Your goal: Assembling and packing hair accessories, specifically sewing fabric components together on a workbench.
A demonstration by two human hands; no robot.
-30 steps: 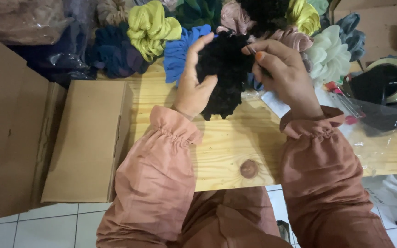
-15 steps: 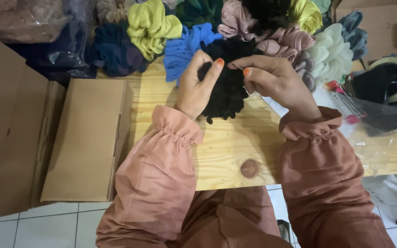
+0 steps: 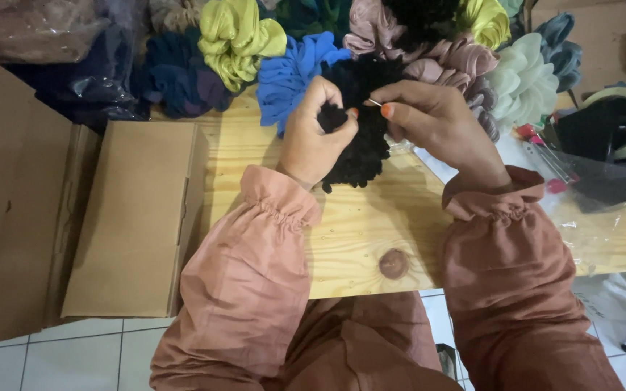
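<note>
2 hands (image 3: 316,137) (image 3: 436,119) pinching black scrunchie (image 3: 362,148)

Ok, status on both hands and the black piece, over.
Left hand gripping black ruffled fabric. Right hand pinching thin needle at it. Work held over wooden board; colourful fabric pile close behind.

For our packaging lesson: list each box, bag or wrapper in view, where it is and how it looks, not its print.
Flat box: left of table, plain brown cardboard.
Big box: far left, brown cardboard.
Clear bag: right on table, crinkled, holding pens.
Dark bag: top left, shiny plastic.
</note>
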